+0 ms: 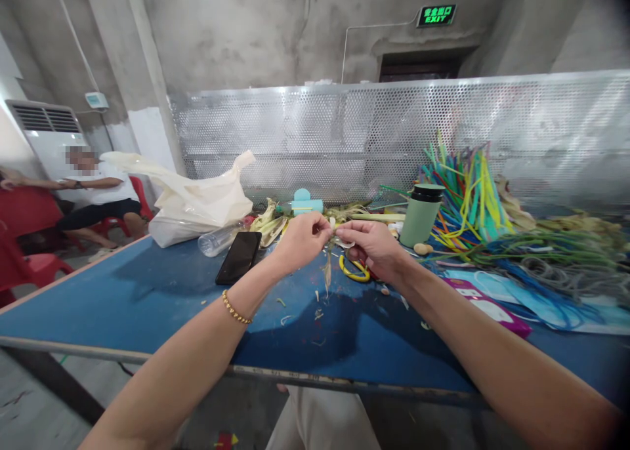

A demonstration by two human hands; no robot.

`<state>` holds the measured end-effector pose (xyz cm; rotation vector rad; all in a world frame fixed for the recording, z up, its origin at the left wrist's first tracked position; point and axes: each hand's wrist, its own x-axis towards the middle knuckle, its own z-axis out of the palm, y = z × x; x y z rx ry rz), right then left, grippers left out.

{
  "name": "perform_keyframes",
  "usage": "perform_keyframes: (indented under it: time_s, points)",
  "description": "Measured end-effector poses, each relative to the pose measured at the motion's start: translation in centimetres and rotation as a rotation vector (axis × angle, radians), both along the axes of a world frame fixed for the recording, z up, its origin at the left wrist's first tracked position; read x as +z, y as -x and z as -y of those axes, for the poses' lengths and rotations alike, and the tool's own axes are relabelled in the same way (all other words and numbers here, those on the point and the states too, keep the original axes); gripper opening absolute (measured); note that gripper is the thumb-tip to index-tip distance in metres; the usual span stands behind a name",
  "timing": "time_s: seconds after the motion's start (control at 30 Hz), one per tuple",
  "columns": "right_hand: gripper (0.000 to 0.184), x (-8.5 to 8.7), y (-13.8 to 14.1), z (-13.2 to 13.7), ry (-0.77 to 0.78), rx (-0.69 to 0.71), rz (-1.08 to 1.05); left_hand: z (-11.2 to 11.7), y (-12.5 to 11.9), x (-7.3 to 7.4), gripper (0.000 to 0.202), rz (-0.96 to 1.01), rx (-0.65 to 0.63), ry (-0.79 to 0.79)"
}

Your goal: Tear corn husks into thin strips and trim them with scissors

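Note:
My left hand (301,239) and my right hand (371,243) meet above the blue table (147,299), both pinched shut on a thin pale strip of dried husk (328,266) that dangles down between them. A gold bead bracelet (235,309) circles my left wrist. Yellow-handled scissors (355,271) lie on the table just under my right hand. Small husk scraps (300,312) are scattered below the hands.
A black phone (239,257), a clear plastic bottle (219,240) and a cream bag (191,204) lie at the left. A green flask (420,215), colourful straws (462,194) and dried husks (566,230) fill the right. A seated person (91,197) is at far left.

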<state>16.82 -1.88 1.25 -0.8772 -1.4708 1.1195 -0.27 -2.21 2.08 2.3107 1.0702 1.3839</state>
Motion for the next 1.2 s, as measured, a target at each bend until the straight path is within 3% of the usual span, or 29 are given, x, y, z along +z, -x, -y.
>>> perform_keyframes:
  time_s: [0.17,0.27,0.67,1.07,1.2]
  points:
    - [0.027,0.2,0.1,0.2,-0.001,-0.027,-0.003,0.5,-0.1,0.3,0.012,-0.032,0.001,0.021]
    - [0.029,0.2,0.1,0.2,0.002,-0.042,-0.003,1.0,-0.3,0.3,0.002,-0.054,0.015,0.011]
    - [0.031,0.2,0.2,0.3,0.023,-0.055,0.011,0.8,-0.3,0.3,0.011,-0.121,0.062,-0.074]
    - [0.04,0.1,-0.6,-0.2,-0.137,-0.132,0.173,0.1,1.1,0.8,0.012,-0.219,0.063,0.111]
    - [0.036,0.2,-0.9,-0.5,-0.197,-0.153,0.256,-0.2,1.1,0.7,0.014,-0.293,0.111,0.097]
